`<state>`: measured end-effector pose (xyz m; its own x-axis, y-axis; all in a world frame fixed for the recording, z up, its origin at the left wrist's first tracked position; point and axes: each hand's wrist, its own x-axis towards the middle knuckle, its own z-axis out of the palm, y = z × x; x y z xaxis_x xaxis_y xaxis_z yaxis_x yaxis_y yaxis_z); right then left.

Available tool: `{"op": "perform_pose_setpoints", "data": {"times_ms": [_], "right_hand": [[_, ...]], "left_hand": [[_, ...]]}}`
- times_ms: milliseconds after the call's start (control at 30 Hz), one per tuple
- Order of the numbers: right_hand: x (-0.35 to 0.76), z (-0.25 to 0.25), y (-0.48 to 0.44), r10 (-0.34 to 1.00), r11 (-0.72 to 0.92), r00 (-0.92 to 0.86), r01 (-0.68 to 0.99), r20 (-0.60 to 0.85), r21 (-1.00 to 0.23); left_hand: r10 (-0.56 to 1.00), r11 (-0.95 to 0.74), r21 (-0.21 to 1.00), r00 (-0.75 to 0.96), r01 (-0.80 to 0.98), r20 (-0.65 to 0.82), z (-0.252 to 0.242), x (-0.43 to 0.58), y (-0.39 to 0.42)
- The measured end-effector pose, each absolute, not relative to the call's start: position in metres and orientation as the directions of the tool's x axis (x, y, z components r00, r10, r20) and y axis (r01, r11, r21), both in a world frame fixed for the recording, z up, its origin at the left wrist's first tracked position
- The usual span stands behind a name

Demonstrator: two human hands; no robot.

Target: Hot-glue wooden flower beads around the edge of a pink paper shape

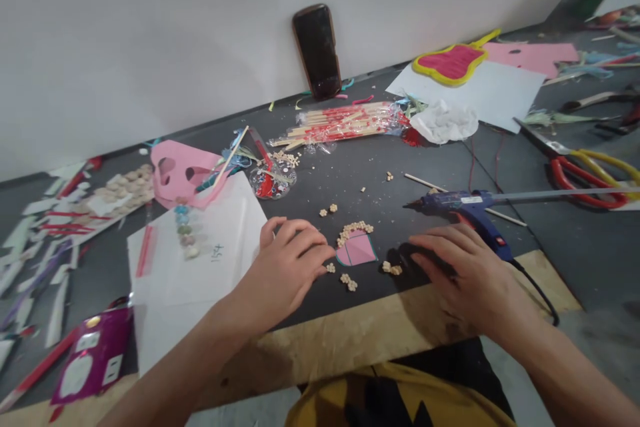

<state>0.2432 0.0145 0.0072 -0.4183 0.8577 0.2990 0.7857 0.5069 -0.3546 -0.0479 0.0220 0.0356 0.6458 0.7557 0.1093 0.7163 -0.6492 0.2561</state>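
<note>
A small pink paper shape [356, 250] lies on the dark table mat, with a row of tiny wooden beads [353, 229] along its top edge. More loose beads [349, 280] lie just in front of it. My left hand [286, 265] rests palm down to its left, fingers curled, fingertips beside a bead. My right hand [463, 270] lies flat to its right, fingers stretched toward a few beads [393, 269]. A blue glue gun [467, 208] rests just behind my right hand.
White paper [220, 240] with beads lies at left, with a pink cut-out [183, 173] behind it. A pack of sticks [345, 121], a phone [317, 50] against the wall, red-and-yellow scissors [590, 173] and a crumpled tissue [444, 121] lie further back. The wooden table edge [360, 333] runs in front.
</note>
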Motion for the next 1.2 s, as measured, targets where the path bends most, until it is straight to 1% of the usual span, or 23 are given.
{"op": "perform_pose_setpoints", "data": {"times_ms": [167,267,333,400,467,533,667,767,833,867,900,933,967,1000,1033,1067,1100,1133,1200], "right_hand": [[0.236,-0.001,0.001,0.859,0.512,-0.473,0.803,0.196,-0.307],[0.232,-0.005,0.0,0.863,0.505,-0.458,0.799,0.215,-0.325],[0.232,-0.005,0.001,0.868,0.496,-0.425,0.773,0.258,-0.395],[0.233,-0.001,0.002,0.876,0.482,-0.398,0.718,0.271,-0.502],[0.233,0.005,0.002,0.886,0.459,-0.386,0.658,0.255,-0.597],[0.232,0.011,0.001,0.894,0.435,-0.382,0.609,0.235,-0.664],[0.226,0.02,-0.006,0.91,0.354,-0.377,0.486,0.174,-0.799],[0.22,0.022,-0.013,0.905,0.27,-0.416,0.4,0.089,-0.876],[0.221,0.023,-0.016,0.883,0.279,-0.462,0.38,0.08,-0.882],[0.224,0.023,-0.016,0.875,0.321,-0.472,0.399,0.107,-0.859],[0.23,0.023,-0.015,0.873,0.378,-0.464,0.445,0.152,-0.812],[0.239,0.022,-0.013,0.875,0.438,-0.434,0.517,0.216,-0.735],[0.25,0.022,-0.01,0.879,0.472,-0.385,0.616,0.282,-0.631],[0.263,0.02,-0.006,0.882,0.464,-0.322,0.722,0.345,-0.514],[0.277,0.019,-0.002,0.88,0.417,-0.253,0.815,0.402,-0.401],[0.29,0.017,0.002,0.896,0.315,-0.176,0.9,0.409,-0.302],[0.302,0.015,0.006,0.909,0.243,-0.14,0.944,0.393,-0.225],[0.312,0.012,0.009,0.922,0.151,-0.074,0.973,0.381,-0.177],[0.321,0.007,0.014,0.957,0.007,0.027,0.993,0.289,-0.119]], "left_hand": [[0.768,-0.631,0.305,0.629,0.713,0.118,0.029,-0.036,-0.002],[0.791,-0.604,0.353,0.594,0.715,0.151,0.027,-0.028,-0.011],[0.821,-0.564,0.396,0.546,0.725,0.17,0.027,-0.022,-0.015],[0.85,-0.52,0.44,0.495,0.732,0.18,0.027,-0.012,-0.018],[0.874,-0.481,0.472,0.446,0.739,0.192,0.028,0.002,-0.02],[0.888,-0.458,0.486,0.403,0.744,0.22,0.028,0.016,-0.02],[0.878,-0.473,0.483,0.351,0.736,0.325,0.026,0.038,-0.022],[0.864,-0.49,0.508,0.318,0.709,0.389,0.023,0.044,-0.028],[0.862,-0.489,0.523,0.292,0.699,0.415,0.022,0.044,-0.033],[0.863,-0.486,0.53,0.284,0.695,0.419,0.022,0.043,-0.036],[0.867,-0.479,0.541,0.276,0.691,0.415,0.022,0.041,-0.038],[0.876,-0.466,0.558,0.266,0.687,0.403,0.021,0.039,-0.04],[0.886,-0.447,0.579,0.247,0.682,0.393,0.02,0.035,-0.042],[0.896,-0.425,0.598,0.221,0.679,0.386,0.019,0.032,-0.044],[0.904,-0.403,0.615,0.19,0.678,0.382,0.017,0.028,-0.046],[0.912,-0.379,0.627,0.158,0.681,0.38,0.015,0.024,-0.047],[0.918,-0.357,0.634,0.132,0.686,0.375,0.013,0.02,-0.048],[0.923,-0.337,0.638,0.109,0.692,0.37,0.011,0.017,-0.049],[0.933,-0.297,0.645,0.071,0.704,0.352,0.009,0.013,-0.049]]}}
